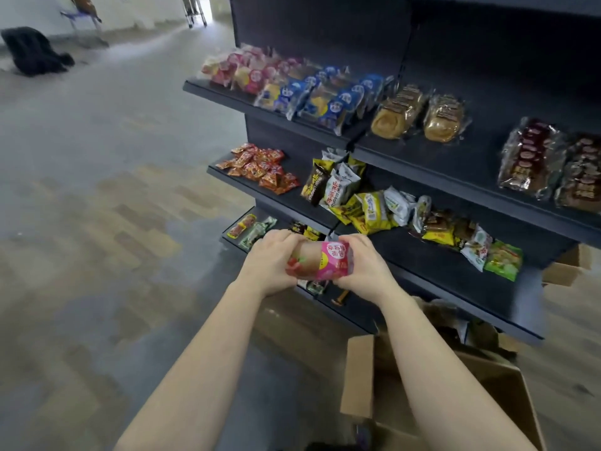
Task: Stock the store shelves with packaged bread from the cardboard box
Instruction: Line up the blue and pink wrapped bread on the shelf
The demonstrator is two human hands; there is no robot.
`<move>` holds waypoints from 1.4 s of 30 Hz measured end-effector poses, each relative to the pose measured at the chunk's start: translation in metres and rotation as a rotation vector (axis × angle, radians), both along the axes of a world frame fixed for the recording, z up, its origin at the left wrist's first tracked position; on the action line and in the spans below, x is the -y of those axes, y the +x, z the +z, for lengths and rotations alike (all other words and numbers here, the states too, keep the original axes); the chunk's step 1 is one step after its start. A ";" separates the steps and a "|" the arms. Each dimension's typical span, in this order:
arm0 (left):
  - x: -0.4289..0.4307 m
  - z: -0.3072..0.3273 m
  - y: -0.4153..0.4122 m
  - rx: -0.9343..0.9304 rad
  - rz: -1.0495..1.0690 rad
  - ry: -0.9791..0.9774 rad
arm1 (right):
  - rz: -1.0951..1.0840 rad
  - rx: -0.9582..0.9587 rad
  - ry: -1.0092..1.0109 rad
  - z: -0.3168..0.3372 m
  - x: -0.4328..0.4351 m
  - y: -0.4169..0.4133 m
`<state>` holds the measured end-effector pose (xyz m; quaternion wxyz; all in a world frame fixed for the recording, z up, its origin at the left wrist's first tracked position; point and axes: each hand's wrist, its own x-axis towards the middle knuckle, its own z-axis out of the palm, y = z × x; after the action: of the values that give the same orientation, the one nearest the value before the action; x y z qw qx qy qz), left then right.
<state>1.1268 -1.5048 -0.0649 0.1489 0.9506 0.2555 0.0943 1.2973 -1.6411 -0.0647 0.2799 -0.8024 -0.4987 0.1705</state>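
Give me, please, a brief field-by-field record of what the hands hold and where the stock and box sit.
held item: pink bread packet, in front of the lower shelves
left hand: grips the packet's left end
right hand: grips its right end
matching stock: pink packets at the upper shelf's left end
beside them: blue packets, then golden loaves
cardboard box: open, on the floor under the right forearm

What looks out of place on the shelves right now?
The middle shelf is messy: yellow, white and black snack bags lean and lie over one another in a heap, and the red packets sit in a loose pile. The bread packs on the top shelf look orderly.
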 end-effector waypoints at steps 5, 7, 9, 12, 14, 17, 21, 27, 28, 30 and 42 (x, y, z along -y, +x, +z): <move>-0.037 -0.001 -0.014 0.015 0.054 -0.031 | 0.081 -0.064 -0.021 -0.004 -0.041 -0.006; -0.052 -0.001 -0.015 0.020 0.068 -0.033 | 0.098 -0.124 -0.030 -0.004 -0.058 -0.002; -0.070 -0.002 -0.015 0.021 0.084 -0.039 | 0.104 -0.168 -0.030 -0.002 -0.078 0.003; -0.103 -0.001 -0.010 0.017 0.101 -0.010 | 0.113 -0.162 -0.014 0.000 -0.115 0.012; -0.127 0.002 -0.003 0.014 0.101 0.017 | 0.111 -0.150 0.007 0.000 -0.142 0.018; -0.161 0.009 0.009 0.012 0.099 0.021 | 0.101 -0.104 0.026 0.006 -0.177 0.028; -0.216 0.016 0.023 0.030 0.097 0.008 | 0.094 -0.074 0.053 0.014 -0.230 0.042; -0.283 0.023 0.017 0.048 0.137 -0.010 | 0.110 -0.067 0.070 0.019 -0.305 0.040; -0.293 0.023 0.014 0.052 0.146 -0.009 | 0.112 -0.075 0.070 0.020 -0.316 0.037; -0.316 0.022 0.009 0.062 0.161 -0.009 | 0.121 -0.069 0.076 0.021 -0.341 0.033; -0.481 0.037 -0.038 0.061 0.062 0.027 | 0.035 -0.005 0.117 0.027 -0.490 -0.022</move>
<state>1.0887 -1.0237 -0.0279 0.1410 0.9409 0.2787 0.1313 1.2753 -1.1513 -0.0372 0.3246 -0.7754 -0.5211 0.1477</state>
